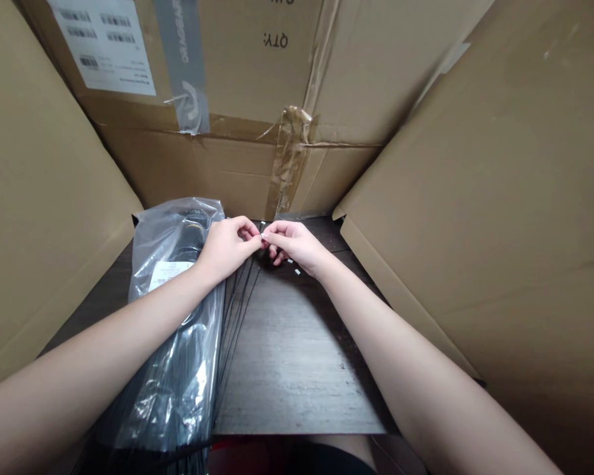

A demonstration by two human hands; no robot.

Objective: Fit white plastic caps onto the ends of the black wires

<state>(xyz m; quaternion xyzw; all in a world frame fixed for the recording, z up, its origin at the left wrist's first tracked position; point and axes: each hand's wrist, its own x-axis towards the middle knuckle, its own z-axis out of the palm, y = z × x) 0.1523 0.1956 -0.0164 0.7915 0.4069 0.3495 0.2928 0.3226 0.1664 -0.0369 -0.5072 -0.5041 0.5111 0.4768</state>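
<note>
Near the back of the dark table, my left hand (232,244) and my right hand (296,244) meet fingertip to fingertip. Both are pinched around a tiny whitish piece (262,236), too small to make out well. Thin black cables (237,310) run from near my left hand toward the table's front edge. Under my left forearm lies a clear plastic bag (178,369) with black cables inside and a white label (169,270). Small white bits (297,271) lie on the table just below my right hand.
Cardboard walls stand on the left (39,178), at the back (237,72) and on the right (490,178). The back one bears grey tape and a barcode label. The dark table (297,369) ends at its front edge, above my lap.
</note>
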